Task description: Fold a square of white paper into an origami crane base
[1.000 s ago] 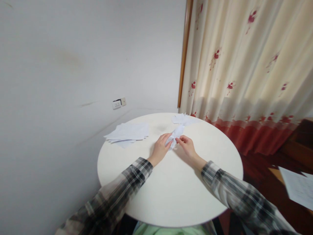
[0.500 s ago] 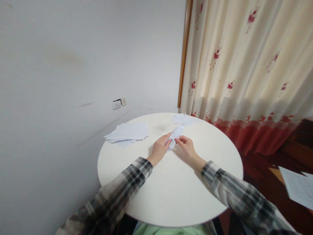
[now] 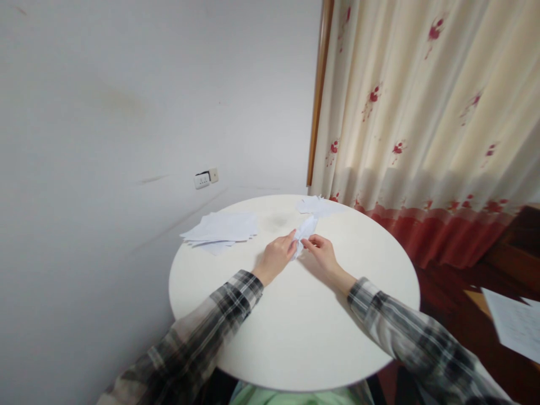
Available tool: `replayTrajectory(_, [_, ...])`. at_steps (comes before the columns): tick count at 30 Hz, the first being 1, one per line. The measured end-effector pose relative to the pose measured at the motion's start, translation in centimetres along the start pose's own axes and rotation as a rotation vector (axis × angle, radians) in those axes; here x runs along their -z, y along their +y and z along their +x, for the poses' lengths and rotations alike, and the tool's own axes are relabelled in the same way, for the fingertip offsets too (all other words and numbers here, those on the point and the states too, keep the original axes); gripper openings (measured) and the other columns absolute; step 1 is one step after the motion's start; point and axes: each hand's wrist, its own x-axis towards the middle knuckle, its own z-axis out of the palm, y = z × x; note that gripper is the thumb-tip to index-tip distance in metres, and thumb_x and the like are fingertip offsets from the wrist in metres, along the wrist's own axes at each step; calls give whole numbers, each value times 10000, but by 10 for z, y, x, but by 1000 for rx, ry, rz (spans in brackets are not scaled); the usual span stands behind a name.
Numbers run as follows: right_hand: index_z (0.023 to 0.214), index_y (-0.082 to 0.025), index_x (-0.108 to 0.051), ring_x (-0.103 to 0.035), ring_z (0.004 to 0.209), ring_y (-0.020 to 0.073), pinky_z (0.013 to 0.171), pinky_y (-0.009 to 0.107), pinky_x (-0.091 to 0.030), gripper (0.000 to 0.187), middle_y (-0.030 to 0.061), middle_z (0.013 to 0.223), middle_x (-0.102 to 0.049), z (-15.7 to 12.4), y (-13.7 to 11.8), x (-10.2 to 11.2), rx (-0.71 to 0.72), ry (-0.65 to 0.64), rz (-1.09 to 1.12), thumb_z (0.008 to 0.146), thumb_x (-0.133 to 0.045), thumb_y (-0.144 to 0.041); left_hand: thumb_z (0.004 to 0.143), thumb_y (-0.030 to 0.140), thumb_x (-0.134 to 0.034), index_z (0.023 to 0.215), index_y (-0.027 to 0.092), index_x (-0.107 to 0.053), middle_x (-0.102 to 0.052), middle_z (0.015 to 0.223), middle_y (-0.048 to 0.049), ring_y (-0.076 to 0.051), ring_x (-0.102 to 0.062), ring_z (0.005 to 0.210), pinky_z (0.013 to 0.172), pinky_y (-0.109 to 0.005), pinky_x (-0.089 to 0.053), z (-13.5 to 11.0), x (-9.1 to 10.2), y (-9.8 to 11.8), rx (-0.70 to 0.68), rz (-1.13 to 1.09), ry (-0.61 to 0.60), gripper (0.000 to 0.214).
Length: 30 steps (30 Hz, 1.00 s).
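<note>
A small folded white paper (image 3: 307, 226) is held between my hands over the round white table (image 3: 295, 326), its long end pointing away from me. My left hand (image 3: 277, 253) grips its left side, thumb and fingers closed on the paper. With fingertips pinched together, my right hand (image 3: 323, 251) holds the paper's right edge near its middle. Part of the paper's lower end is hidden behind my left fingers, and its exact folded shape is too small to make out.
On the table's left side lies a loose stack of white paper sheets (image 3: 223, 226). More white paper pieces (image 3: 316, 206) lie at the far edge. A wall with a socket (image 3: 202, 180) borders the left, and a flowered curtain (image 3: 405, 112) hangs behind. Papers (image 3: 512, 320) lie at the lower right.
My left hand has shifted very slightly along the paper, its fingers now closer to my right fingertips. My right hand stays nearly where it was.
</note>
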Motion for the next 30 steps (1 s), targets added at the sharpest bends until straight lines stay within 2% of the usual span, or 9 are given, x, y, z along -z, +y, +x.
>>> replayTrajectory(5, [629, -160, -585, -480, 573, 121, 560, 237, -376, 239, -3, 607, -572, 0, 1, -1, 17, 23, -23, 661, -594, -396, 844, 182, -409, 1069, 178, -557, -645, 874, -65, -184, -583, 801, 749, -298, -439, 0, 0, -2, -28, 235, -7, 270])
replayTrajectory(9, [647, -164, -595, -509, 586, 131, 558, 239, -378, 244, 7, 617, -594, 0, 0, 0, 14, 57, -29, 659, -588, -407, 846, 176, -418, 947, 173, -589, -634, 886, -50, -173, -555, 857, 783, -305, -432, 1, 0, -1, -128, 308, 73, 198])
replayTrajectory(14, [659, -174, -606, -520, 597, 136, 575, 249, -391, 254, 10, 633, -612, 1, 0, 3, 32, 101, -41, 660, -587, -427, 816, 181, -490, 834, 170, -608, -625, 808, -34, -152, -559, 790, 733, -282, -446, 2, -2, -3, -123, 186, 131, 120])
replayTrajectory(18, [684, -168, -602, -464, 498, 114, 494, 240, -358, 281, -22, 533, -547, 2, 2, 4, 10, 150, -25, 662, -584, -447, 790, 182, -538, 816, 180, -619, -622, 787, -12, -118, -564, 706, 633, -223, -449, 0, -5, -5, -85, 29, 99, 85])
replayTrajectory(21, [707, -178, -560, -426, 419, 97, 427, 226, -329, 271, -54, 469, -483, 2, 2, 3, -39, 119, 63, 677, -567, -446, 784, 176, -542, 810, 179, -615, -623, 784, -8, -107, -561, 680, 589, -201, -441, 0, -6, -5, -65, -36, 66, 78])
replayTrajectory(25, [696, -183, -522, -461, 450, 99, 444, 222, -358, 218, -48, 507, -505, 2, 2, 1, -45, 107, 116, 665, -573, -392, 784, 155, -532, 821, 179, -608, -618, 781, -7, -104, -553, 668, 602, -206, -442, -1, -6, -5, -66, -42, 42, 87])
replayTrajectory(30, [668, -179, -507, -452, 484, 106, 451, 228, -356, 164, -39, 547, -501, 3, 4, 0, -64, 166, 113, 628, -563, -329, 774, 125, -532, 820, 175, -610, -617, 798, -22, -121, -562, 715, 654, -232, -453, -1, -6, -4, -131, -21, -16, 104])
